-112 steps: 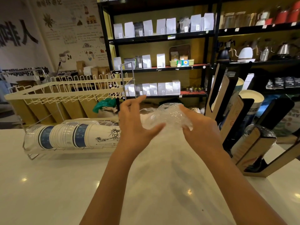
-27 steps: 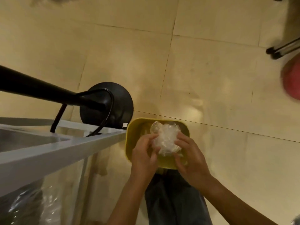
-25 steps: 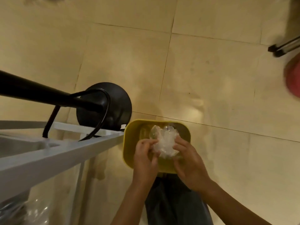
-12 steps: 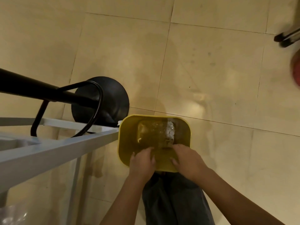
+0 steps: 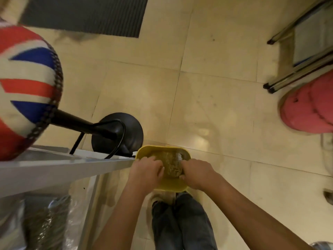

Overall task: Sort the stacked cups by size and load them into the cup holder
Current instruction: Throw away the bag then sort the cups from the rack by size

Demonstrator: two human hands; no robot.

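I am looking straight down at the floor; no cups or cup holder are in view. A small yellow bin stands on the tiles just in front of my feet. Crumpled clear plastic wrap lies inside it. My left hand hovers over the bin's left side and my right hand over its right side. Both have their fingers bent downward at the wrap, and neither hand has a grip on it.
The white counter edge runs in from the left, with plastic-wrapped stock under it. A bar stool with a flag-pattern seat and a round black base stands beside the bin. A red stool and metal legs are at right, a dark mat at top.
I have turned from the counter down to the yellow bin. The crumpled wrap that both hands held has dropped into the bin, and my hands now hover just above it.
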